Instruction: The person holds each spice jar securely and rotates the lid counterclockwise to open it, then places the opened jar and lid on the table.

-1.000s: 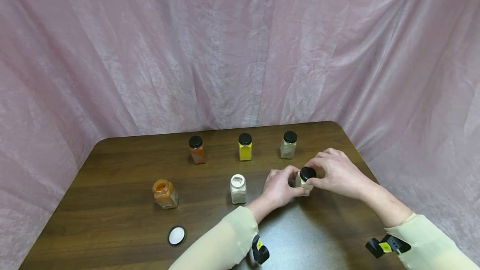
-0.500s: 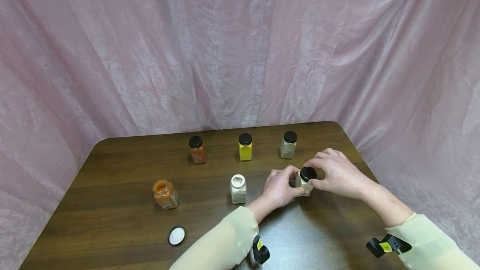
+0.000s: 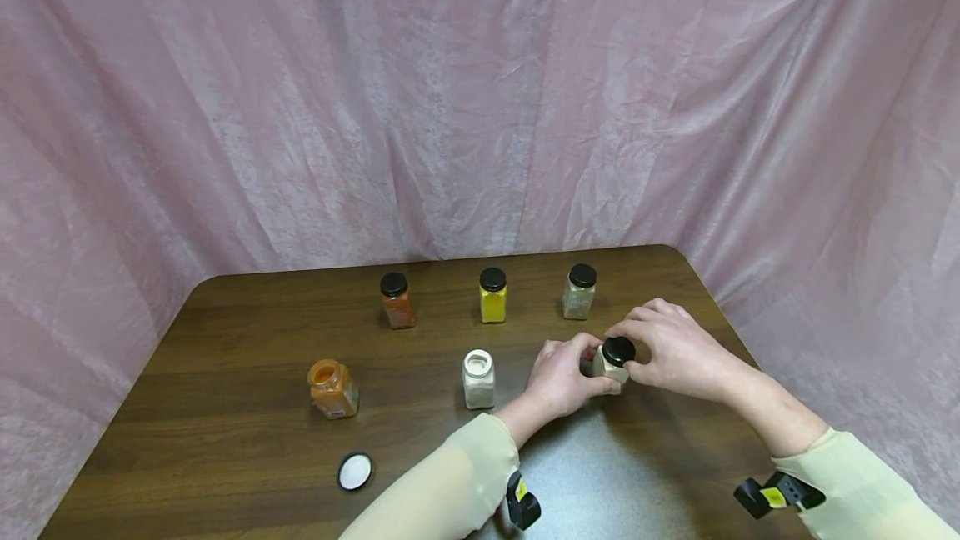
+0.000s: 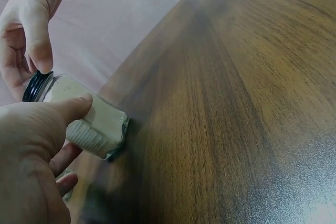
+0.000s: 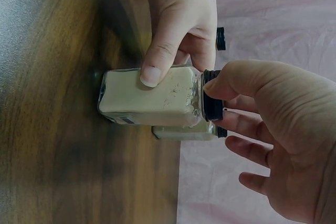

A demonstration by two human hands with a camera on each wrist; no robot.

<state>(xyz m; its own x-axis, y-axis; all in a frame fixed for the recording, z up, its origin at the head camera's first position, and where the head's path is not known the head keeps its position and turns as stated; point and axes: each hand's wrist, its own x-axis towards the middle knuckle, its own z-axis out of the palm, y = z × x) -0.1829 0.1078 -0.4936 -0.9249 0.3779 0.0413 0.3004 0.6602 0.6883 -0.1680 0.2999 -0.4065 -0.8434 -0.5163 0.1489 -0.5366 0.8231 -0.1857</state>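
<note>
On the right part of the table stands a square glass jar (image 5: 157,100) of pale cream powder with a black lid (image 3: 618,350). My left hand (image 3: 558,375) grips the jar's body, thumb flat on the near side in the right wrist view. With thumb and fingertips my right hand (image 3: 675,352) pinches the rim of the lid, which sits on the jar's neck. Left of my hands is a lidless jar of white powder (image 3: 478,386). Farther left, a lidless jar of orange powder (image 3: 334,392) stands above a loose lid (image 3: 355,472) lying white side up.
Along the back of the wooden table (image 3: 225,340) stand three black-lidded jars: a red-orange one (image 3: 398,307), a yellow one (image 3: 492,302) and a pale greenish one (image 3: 579,298). A pink curtain (image 3: 450,107) hangs behind the table's far edge.
My right thumb and index finger have shifted slightly around the lid's rim. The left hand keeps its hold on the jar, and the other jars stay where they were.
</note>
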